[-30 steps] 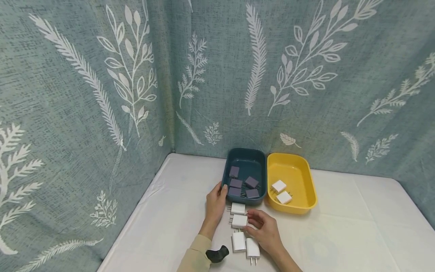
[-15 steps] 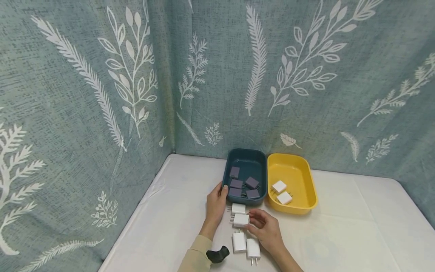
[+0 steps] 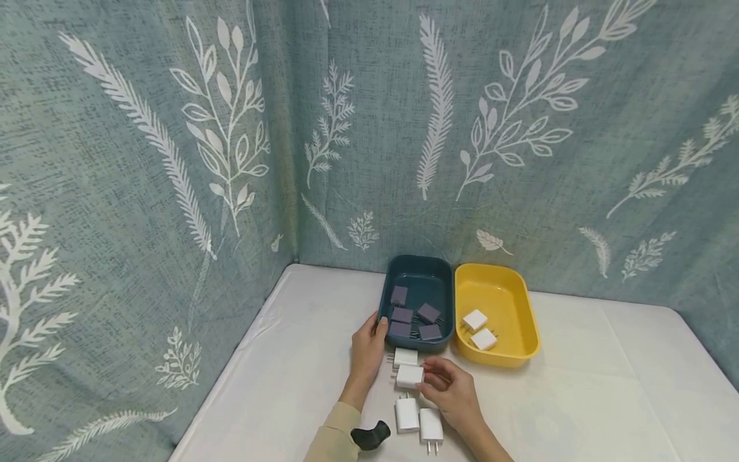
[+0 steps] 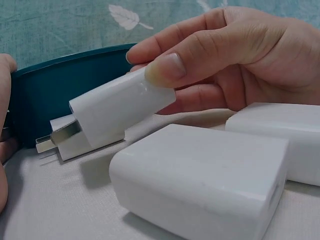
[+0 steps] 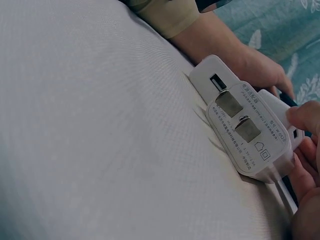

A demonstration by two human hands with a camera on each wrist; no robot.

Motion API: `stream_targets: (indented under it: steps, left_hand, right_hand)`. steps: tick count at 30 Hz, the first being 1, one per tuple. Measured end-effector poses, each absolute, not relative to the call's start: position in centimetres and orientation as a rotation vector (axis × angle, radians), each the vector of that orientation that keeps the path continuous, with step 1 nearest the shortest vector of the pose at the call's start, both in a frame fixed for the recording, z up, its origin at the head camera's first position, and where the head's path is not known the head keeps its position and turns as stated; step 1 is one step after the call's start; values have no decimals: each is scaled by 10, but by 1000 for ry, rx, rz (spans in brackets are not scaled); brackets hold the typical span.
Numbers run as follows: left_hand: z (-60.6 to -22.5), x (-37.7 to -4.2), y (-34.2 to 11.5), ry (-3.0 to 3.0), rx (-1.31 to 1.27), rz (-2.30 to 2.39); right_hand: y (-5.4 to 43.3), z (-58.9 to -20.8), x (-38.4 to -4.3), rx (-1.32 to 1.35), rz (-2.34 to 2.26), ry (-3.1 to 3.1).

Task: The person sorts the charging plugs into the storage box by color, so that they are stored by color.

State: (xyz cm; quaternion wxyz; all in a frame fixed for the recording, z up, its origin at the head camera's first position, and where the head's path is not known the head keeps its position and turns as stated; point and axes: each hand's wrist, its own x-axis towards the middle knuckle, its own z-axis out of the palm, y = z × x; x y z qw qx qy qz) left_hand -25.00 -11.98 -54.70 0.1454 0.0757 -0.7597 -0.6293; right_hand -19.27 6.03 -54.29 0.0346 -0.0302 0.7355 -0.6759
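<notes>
High head view facing forward and down, wrist views low, close over white-clothed tabletop [image 3: 600, 378], sharing the pinched boxy white plastic charger [image 4: 117, 106], left's ten o'clock, right's three o'clock

A white plug [image 3: 410, 376] is tilted, its metal prongs [image 4: 66, 133] pointing left. The dark blue tray [image 3: 424, 285] stands upright, near behind it

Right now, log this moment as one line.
right hand pinches white charger; left hand touches blue tray; blue tray: five purple chargers; yellow tray: two white chargers; three white chargers on table
</notes>
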Motion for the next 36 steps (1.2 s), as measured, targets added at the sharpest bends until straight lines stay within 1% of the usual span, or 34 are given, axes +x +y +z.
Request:
stream_targets:
  steps: [6, 20, 28, 36]
  left_hand:
    - [-548, -250, -119, -2185, 205, -1812]
    - [-550, -249, -121, -2187, 192, -1797]
    - [-551, -250, -122, -2180, 175, -1792]
    - [-551, -251, -121, -2187, 198, -1791]
  right_hand:
    - [63, -539, -193, -111, -2109, 2273]
    - [64, -532, -193, -49, -2153, 2235]
    - [67, -529, -194, -59, -2232, 2193]
    - [71, -526, -197, -98, -2212, 2241]
